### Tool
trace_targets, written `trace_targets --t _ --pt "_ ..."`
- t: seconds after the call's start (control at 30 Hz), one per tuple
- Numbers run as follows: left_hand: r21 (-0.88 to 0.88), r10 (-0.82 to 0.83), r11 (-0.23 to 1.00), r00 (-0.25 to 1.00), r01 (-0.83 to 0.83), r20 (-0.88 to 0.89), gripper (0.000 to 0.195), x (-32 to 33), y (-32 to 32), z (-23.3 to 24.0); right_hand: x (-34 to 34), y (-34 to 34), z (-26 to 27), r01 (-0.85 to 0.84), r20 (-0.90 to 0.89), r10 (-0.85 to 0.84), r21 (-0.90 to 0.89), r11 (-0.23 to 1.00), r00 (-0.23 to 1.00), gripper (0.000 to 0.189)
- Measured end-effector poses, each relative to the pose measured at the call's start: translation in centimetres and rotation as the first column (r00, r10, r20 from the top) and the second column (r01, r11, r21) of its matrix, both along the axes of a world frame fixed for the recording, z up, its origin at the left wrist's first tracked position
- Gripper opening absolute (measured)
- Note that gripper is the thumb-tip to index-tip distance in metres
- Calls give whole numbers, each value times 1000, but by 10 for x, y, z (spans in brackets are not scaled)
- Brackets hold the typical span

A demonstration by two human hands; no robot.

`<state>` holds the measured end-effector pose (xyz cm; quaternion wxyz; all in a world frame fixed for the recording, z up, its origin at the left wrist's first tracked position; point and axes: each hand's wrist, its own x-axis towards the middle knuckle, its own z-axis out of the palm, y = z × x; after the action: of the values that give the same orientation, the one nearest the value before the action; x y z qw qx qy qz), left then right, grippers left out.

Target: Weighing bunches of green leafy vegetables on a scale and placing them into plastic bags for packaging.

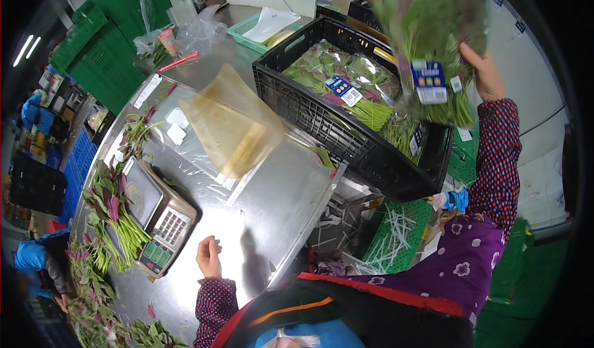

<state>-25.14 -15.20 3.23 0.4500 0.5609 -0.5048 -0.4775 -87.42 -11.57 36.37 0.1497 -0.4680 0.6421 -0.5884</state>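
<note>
At the upper right, my right hand (487,76) grips a clear plastic bag of leafy greens (438,37) by its side. The bag has green and purple leaves, pale green stems and a blue-and-white label. It hangs above the far end of a black plastic crate (311,109). Inside the crate lie several similar bagged greens (378,113). My left hand (209,257) is over the steel table (274,209), fingers curled in with nothing visible in them. Nearest to it is a weighing scale (169,227), with a loose bunch of greens (123,229) across its pan.
A yellowish translucent sheet (232,125) lies on clear plastic bags (204,167). Behind are a red pen (178,62), a cup (168,41) and a turquoise basket (250,27). More greens (93,301) line the left edge, near another person (41,264). A green crate (394,236) holds white strips below.
</note>
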Motion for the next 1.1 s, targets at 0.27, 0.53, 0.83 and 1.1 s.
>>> trace_targets --t 0.27,0.53,0.83,1.1 --pt "84 117 989 991 -121 59 16 33 2 1 -50 -91 -214 4 -279 279 713 701 919 90" --pt "152 221 962 973 -229 66 19 50 28 -20 -39 -135 -270 63 -690 235 377 924 684 62" --pt "119 478 795 735 -595 482 19 140 142 -57 51 -198 -189 -43 -538 127 167 985 833 44" --pt "-62 524 758 550 -649 650 24 207 207 -70 444 -227 -381 14 -733 418 503 864 537 92"
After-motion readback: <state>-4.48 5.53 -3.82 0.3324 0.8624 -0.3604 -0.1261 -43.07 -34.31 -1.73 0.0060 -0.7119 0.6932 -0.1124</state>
